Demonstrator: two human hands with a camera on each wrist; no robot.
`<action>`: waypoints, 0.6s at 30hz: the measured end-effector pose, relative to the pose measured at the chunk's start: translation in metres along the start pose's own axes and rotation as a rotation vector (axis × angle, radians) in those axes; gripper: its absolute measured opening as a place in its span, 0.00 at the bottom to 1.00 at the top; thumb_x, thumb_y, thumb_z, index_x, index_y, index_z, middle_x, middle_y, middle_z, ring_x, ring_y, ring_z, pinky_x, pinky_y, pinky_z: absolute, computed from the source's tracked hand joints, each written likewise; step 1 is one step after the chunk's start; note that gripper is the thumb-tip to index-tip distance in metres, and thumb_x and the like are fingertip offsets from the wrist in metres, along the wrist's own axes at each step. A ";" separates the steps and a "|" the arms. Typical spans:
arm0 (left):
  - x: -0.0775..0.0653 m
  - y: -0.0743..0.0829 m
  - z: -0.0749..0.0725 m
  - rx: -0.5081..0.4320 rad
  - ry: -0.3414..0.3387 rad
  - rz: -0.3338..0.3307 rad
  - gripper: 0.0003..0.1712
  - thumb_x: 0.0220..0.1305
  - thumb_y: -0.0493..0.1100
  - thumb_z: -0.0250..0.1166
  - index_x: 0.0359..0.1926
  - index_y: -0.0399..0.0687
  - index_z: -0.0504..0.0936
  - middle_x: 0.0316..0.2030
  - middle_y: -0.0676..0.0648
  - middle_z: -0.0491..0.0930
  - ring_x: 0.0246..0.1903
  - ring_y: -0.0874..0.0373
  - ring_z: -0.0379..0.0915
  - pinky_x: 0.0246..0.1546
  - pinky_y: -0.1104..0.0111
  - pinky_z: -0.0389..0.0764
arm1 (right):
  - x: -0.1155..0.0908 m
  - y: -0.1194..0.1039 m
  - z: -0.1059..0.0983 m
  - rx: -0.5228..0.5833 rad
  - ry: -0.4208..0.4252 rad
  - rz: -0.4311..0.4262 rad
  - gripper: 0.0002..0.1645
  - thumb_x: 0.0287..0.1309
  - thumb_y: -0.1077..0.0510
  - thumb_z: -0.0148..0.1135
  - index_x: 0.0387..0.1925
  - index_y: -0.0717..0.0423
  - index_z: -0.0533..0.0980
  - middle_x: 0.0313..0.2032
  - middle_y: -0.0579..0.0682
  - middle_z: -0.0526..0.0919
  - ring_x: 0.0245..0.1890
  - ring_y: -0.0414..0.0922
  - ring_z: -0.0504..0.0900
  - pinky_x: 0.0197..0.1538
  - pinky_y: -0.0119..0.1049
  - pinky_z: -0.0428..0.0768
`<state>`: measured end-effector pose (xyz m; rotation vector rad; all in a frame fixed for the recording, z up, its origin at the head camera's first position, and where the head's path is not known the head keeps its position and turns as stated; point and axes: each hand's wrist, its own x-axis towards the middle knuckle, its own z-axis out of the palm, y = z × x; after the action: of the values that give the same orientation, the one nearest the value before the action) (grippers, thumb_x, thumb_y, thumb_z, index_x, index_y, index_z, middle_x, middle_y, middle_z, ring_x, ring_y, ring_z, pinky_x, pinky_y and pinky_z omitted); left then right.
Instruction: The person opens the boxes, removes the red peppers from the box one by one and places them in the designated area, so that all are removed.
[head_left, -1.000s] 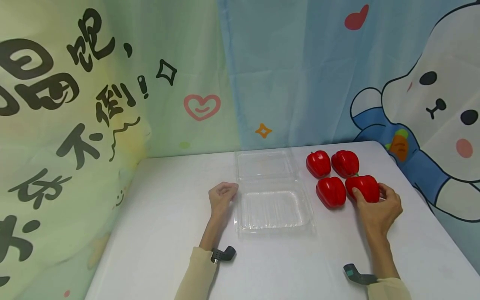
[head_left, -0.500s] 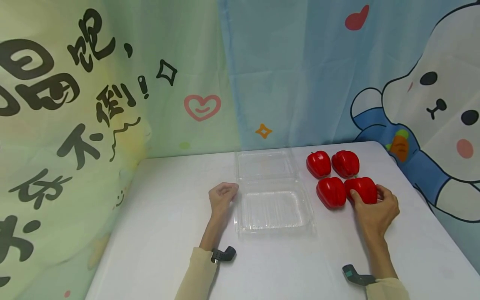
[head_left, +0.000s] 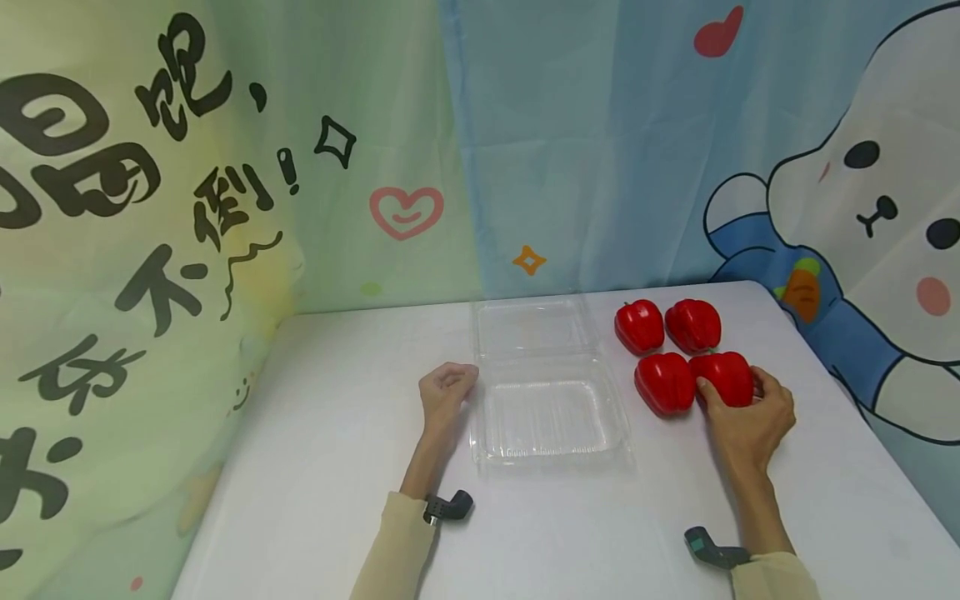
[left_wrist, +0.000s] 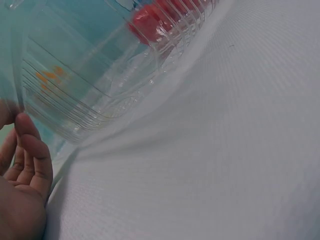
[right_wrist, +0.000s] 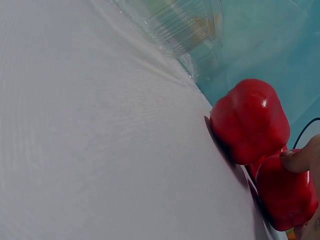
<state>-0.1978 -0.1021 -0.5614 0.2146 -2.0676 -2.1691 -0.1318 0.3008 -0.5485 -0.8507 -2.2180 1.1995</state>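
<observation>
My left hand (head_left: 447,390) pinches the left edge of a clear plastic clamshell container (head_left: 480,421), which lies with its lid laid back. In the left wrist view, thumb and forefinger (left_wrist: 27,127) meet at the container's rim (left_wrist: 19,90). To the right of the container, my right hand (head_left: 753,425) grips a red bell pepper (head_left: 726,375), thumb on its near left side and fingers round its right. That pepper sits beside another red bell pepper (head_left: 665,383). The right wrist view shows the thumb on the gripped pepper (right_wrist: 282,192); part of the hand is cut off there.
Two more red bell peppers, a left one (head_left: 639,327) and a right one (head_left: 693,325), lie behind the front pair. Everything rests on a white table (head_left: 555,533). A printed curtain (head_left: 540,150) hangs along the table's back edge.
My right hand has shifted slightly left with the pepper, bringing it closer to the pepper beside it. My left hand and the container stay in place.
</observation>
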 end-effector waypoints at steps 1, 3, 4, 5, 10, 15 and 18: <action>0.000 0.000 0.000 -0.001 -0.001 0.000 0.05 0.65 0.39 0.74 0.38 0.40 0.90 0.31 0.39 0.91 0.28 0.61 0.81 0.36 0.73 0.82 | 0.000 0.000 0.000 -0.002 -0.006 0.002 0.49 0.68 0.48 0.74 0.83 0.52 0.63 0.78 0.60 0.69 0.81 0.55 0.62 0.76 0.68 0.73; 0.000 0.000 0.000 -0.003 0.000 -0.001 0.06 0.66 0.39 0.74 0.38 0.39 0.90 0.31 0.39 0.91 0.28 0.62 0.81 0.35 0.73 0.81 | 0.000 0.000 0.001 -0.008 -0.016 0.006 0.49 0.68 0.48 0.74 0.83 0.52 0.62 0.79 0.60 0.68 0.82 0.56 0.61 0.76 0.68 0.73; 0.000 0.000 0.000 -0.005 -0.001 -0.002 0.06 0.66 0.39 0.74 0.38 0.39 0.90 0.31 0.39 0.91 0.28 0.62 0.81 0.35 0.74 0.81 | 0.000 0.000 0.001 -0.010 -0.019 0.007 0.50 0.68 0.48 0.74 0.83 0.52 0.62 0.79 0.61 0.68 0.82 0.56 0.61 0.76 0.69 0.73; 0.000 0.001 0.000 -0.009 -0.001 -0.002 0.06 0.66 0.38 0.75 0.39 0.39 0.90 0.31 0.39 0.91 0.28 0.62 0.81 0.35 0.74 0.81 | 0.000 0.001 0.002 -0.012 -0.022 0.009 0.50 0.68 0.49 0.74 0.83 0.52 0.62 0.79 0.61 0.67 0.82 0.56 0.61 0.76 0.69 0.73; -0.001 0.002 0.000 -0.015 -0.002 -0.005 0.06 0.66 0.37 0.74 0.40 0.37 0.90 0.33 0.39 0.91 0.28 0.62 0.81 0.35 0.74 0.81 | 0.001 0.000 0.003 -0.020 -0.033 0.019 0.51 0.68 0.49 0.74 0.84 0.52 0.60 0.80 0.60 0.66 0.83 0.56 0.59 0.76 0.69 0.73; -0.001 0.004 0.001 -0.015 -0.001 -0.001 0.08 0.66 0.37 0.74 0.41 0.35 0.90 0.34 0.36 0.91 0.28 0.61 0.81 0.35 0.74 0.81 | 0.002 0.000 0.003 -0.027 -0.041 0.028 0.51 0.68 0.50 0.74 0.84 0.52 0.59 0.80 0.60 0.65 0.83 0.56 0.59 0.76 0.69 0.72; -0.001 0.003 0.000 -0.003 0.003 -0.002 0.07 0.66 0.38 0.75 0.40 0.36 0.90 0.33 0.36 0.91 0.28 0.61 0.80 0.35 0.73 0.81 | 0.002 0.001 0.002 -0.027 -0.045 0.028 0.51 0.68 0.51 0.75 0.84 0.53 0.60 0.79 0.61 0.66 0.82 0.57 0.60 0.76 0.69 0.72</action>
<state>-0.1969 -0.1016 -0.5585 0.2188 -2.0636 -2.1711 -0.1342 0.3014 -0.5499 -0.8760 -2.2701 1.2149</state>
